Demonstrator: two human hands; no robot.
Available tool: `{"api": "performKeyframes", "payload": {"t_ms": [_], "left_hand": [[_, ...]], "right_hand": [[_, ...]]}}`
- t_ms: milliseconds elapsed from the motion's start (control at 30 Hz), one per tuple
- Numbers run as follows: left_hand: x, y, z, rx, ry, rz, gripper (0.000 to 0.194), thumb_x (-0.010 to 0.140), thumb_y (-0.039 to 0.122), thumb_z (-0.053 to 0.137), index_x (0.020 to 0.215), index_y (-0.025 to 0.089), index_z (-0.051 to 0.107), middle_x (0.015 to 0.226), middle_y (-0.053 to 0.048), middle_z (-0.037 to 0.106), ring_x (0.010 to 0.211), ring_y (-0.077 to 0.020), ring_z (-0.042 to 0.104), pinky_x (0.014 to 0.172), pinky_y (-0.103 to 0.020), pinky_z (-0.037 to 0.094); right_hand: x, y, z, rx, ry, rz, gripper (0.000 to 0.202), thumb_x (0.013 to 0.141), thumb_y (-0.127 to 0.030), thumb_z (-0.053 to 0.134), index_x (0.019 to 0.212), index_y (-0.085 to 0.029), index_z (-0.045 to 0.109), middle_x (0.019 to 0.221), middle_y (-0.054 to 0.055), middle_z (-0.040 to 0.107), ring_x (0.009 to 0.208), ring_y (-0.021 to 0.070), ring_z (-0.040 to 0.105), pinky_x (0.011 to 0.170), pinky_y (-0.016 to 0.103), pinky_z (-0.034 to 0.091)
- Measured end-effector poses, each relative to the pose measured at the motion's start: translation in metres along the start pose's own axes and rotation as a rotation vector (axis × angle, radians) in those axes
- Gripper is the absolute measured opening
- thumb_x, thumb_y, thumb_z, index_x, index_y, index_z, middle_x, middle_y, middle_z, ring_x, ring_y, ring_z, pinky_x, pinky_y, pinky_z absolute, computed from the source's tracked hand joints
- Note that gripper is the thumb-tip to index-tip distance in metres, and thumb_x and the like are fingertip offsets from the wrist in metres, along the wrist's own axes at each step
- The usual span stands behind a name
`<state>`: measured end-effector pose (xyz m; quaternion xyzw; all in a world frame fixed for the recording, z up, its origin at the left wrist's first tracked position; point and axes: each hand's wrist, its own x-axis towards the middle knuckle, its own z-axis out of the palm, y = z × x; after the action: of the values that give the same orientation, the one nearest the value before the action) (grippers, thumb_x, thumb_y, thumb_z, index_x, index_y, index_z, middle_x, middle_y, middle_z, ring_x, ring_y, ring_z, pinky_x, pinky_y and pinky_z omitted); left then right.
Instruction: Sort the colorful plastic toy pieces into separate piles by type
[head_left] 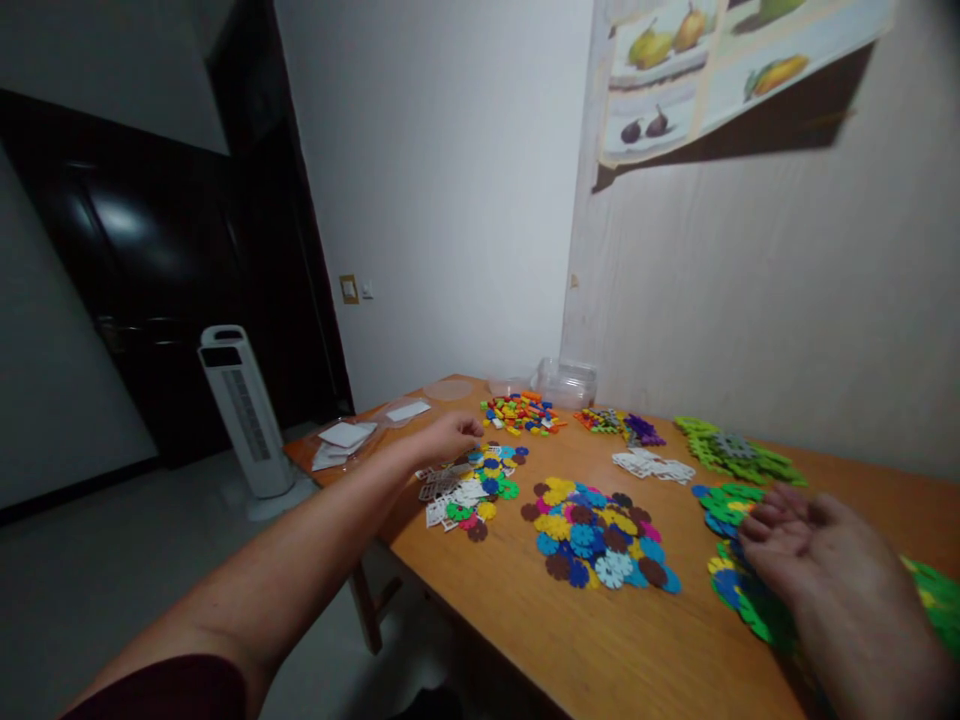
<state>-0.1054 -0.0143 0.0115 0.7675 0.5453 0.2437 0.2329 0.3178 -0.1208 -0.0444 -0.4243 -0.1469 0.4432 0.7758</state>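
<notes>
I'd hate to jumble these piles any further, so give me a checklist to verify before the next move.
1. Right hand free: ok; it is open, palm up, with nothing visible in it.
2. Left hand free: cannot tell; it is curled above the mixed pile, its inside hidden.
3. Mixed pile sorted: not ok; white pieces and coloured discs lie together.
4. Central disc pile apart from the smaller white pile: ok; bare table shows between them.
5. Clear containers near the wall empty: cannot tell; too small and dim.
</notes>
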Motion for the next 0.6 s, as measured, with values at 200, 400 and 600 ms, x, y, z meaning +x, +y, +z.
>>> {"api": "performKeyframes", "payload": {"t_ms": [200, 400, 600], "left_hand": [[0.005, -0.009, 0.02, 0.127, -0.191, 0.171, 0.042, 0.067, 0.018, 0.068, 0.108, 0.019, 0.072, 0.109, -0.004, 0.072, 0.095, -0.0196, 0.061, 0.081, -0.024, 0.046], [0.018, -0.014, 0.03, 0.256, -0.272, 0.177, 0.028, 0.07, 0.018, 0.062, 0.096, 0.017, 0.073, 0.085, 0.0, 0.069, 0.073, -0.0139, 0.057, 0.064, -0.021, 0.041], [0.026, -0.026, 0.023, 0.311, -0.091, 0.043, 0.019, 0.065, 0.01, 0.057, 0.078, 0.015, 0.068, 0.071, 0.001, 0.063, 0.064, -0.0124, 0.053, 0.058, -0.021, 0.037]], "right_hand": [[-0.013, 0.007, 0.018, 0.067, 0.077, 0.096, 0.018, 0.086, -0.015, 0.05, 0.07, -0.022, 0.054, 0.058, -0.003, 0.038, 0.04, 0.0076, 0.034, 0.032, 0.02, 0.028], [-0.012, 0.009, 0.02, 0.083, 0.089, 0.077, 0.016, 0.085, -0.014, 0.05, 0.07, -0.018, 0.052, 0.058, -0.005, 0.035, 0.038, 0.0061, 0.033, 0.029, 0.018, 0.026], [-0.01, 0.014, 0.017, 0.045, 0.052, 0.063, 0.014, 0.087, -0.019, 0.052, 0.073, -0.018, 0.054, 0.057, -0.005, 0.039, 0.039, 0.0069, 0.037, 0.032, 0.018, 0.027]]}}
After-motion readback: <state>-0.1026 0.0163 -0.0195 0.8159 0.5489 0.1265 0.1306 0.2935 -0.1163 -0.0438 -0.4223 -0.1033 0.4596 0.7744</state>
